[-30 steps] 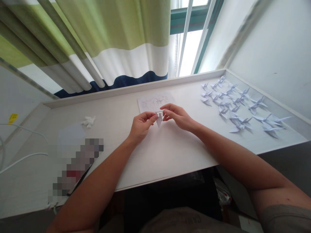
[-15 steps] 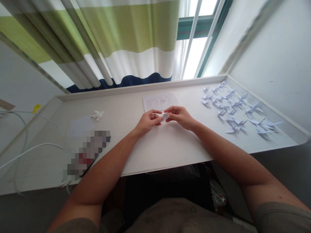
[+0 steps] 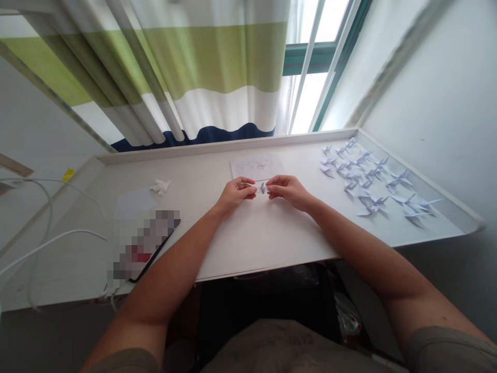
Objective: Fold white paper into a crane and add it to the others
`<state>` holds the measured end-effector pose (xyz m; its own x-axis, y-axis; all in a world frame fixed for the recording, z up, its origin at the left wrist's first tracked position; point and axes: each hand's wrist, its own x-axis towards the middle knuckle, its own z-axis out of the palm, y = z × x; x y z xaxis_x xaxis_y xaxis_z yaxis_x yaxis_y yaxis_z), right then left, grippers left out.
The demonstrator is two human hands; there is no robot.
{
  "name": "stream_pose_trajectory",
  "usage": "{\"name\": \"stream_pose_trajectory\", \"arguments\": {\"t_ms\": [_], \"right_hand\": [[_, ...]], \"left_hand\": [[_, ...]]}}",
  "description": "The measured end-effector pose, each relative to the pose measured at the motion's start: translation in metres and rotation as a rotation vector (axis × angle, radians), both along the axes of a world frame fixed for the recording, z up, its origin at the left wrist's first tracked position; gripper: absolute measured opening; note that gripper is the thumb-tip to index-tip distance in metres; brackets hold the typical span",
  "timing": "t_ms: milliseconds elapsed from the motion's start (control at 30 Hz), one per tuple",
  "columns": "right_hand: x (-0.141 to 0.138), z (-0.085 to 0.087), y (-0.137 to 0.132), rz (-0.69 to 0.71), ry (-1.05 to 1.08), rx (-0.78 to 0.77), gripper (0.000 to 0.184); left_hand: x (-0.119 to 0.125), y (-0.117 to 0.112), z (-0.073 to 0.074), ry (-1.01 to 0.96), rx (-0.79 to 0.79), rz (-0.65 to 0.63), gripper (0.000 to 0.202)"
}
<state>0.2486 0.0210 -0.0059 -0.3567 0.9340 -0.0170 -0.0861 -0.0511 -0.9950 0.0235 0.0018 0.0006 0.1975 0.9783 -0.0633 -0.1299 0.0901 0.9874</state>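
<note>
A small folded piece of white paper (image 3: 262,188) is pinched between both hands above the middle of the white desk (image 3: 252,238). My left hand (image 3: 235,193) grips its left side with thumb and fingers closed. My right hand (image 3: 287,189) pinches its right side the same way. Just behind the hands lies a printed sheet of paper (image 3: 256,167), flat on the desk.
Several folded paper cranes (image 3: 368,178) are spread over the desk's right part. A crumpled white scrap (image 3: 160,186), a pale square sheet (image 3: 135,201) and a dark flat device (image 3: 145,246) lie at left, with white cables (image 3: 46,243). Striped curtains (image 3: 174,77) hang behind.
The hanging point of paper seen a second ago has been folded up into a smaller piece between the fingers. The view has shifted, both hands stay together at mid-desk.
</note>
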Motion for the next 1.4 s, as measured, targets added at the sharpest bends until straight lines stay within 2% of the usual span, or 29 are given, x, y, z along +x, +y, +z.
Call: {"name": "stream_pose_trajectory", "arguments": {"t_ms": [433, 600, 733, 867, 933, 1033, 1133, 1233, 1400], "right_hand": [[0.01, 0.005, 0.002, -0.038, -0.037, -0.07, 0.034], [0.018, 0.008, -0.006, -0.071, -0.058, -0.089, 0.028], [0.034, 0.015, -0.018, -0.095, -0.103, -0.12, 0.02], [0.064, 0.024, -0.031, -0.19, -0.211, -0.118, 0.017], [0.083, 0.028, -0.038, -0.275, -0.252, -0.116, 0.017], [0.108, 0.028, -0.048, -0.443, -0.291, -0.136, 0.018], [0.122, 0.02, -0.053, -0.639, -0.253, -0.172, 0.02], [0.124, 0.006, -0.049, -0.799, -0.233, -0.152, 0.024], [0.123, -0.007, -0.036, -0.854, -0.269, -0.153, 0.03]], "left_hand": [[0.003, 0.005, -0.008, -0.003, -0.035, 0.016, 0.044], [0.009, 0.007, -0.004, 0.044, -0.024, -0.015, 0.04], [0.023, 0.014, 0.003, 0.108, -0.018, -0.104, 0.038], [0.059, 0.033, 0.015, 0.165, 0.027, -0.233, 0.037], [0.085, 0.045, 0.021, 0.197, 0.048, -0.31, 0.033], [0.13, 0.061, 0.025, 0.24, 0.065, -0.356, 0.029], [0.17, 0.078, 0.025, 0.284, 0.051, -0.409, 0.028], [0.198, 0.096, 0.023, 0.297, 0.043, -0.444, 0.032], [0.219, 0.117, 0.015, 0.315, 0.065, -0.445, 0.036]]}}
